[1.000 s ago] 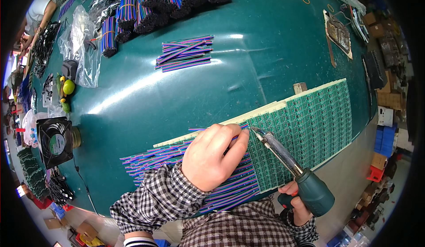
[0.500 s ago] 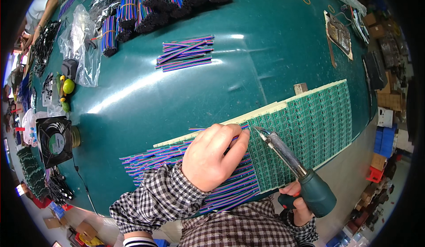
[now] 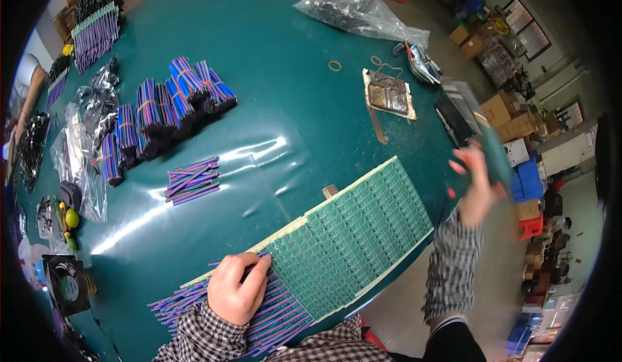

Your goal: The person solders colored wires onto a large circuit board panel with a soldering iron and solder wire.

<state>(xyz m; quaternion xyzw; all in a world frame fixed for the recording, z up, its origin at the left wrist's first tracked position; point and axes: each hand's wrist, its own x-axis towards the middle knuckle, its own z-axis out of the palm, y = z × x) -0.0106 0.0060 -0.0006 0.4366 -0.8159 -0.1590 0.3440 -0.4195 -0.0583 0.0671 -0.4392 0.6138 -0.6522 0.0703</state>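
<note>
At the left end of the green circuit board panel, my left hand is closed, thumb and fingertips pinching a thin multicoloured ribbon wire at the panel's upper edge. Rows of similar ribbon wires stretch from the boards toward me, partly under that hand and sleeve. Off the panel's far right end, my right hand is smeared by motion, gripping a dark green soldering gun. The gun is blurred too, its tip end up beside a black box-like holder at the table's right edge.
Loose ribbon wires lie beyond my left hand, with banded wire bundles behind them. A small fan stands at left. A stained metal tray and a clear plastic bag are at the far right. A small block touches the panel.
My right hand has swung the soldering gun away from the wire joint, up and right toward the table's edge. My left hand stays on the wire; the whole view has turned rightward.
</note>
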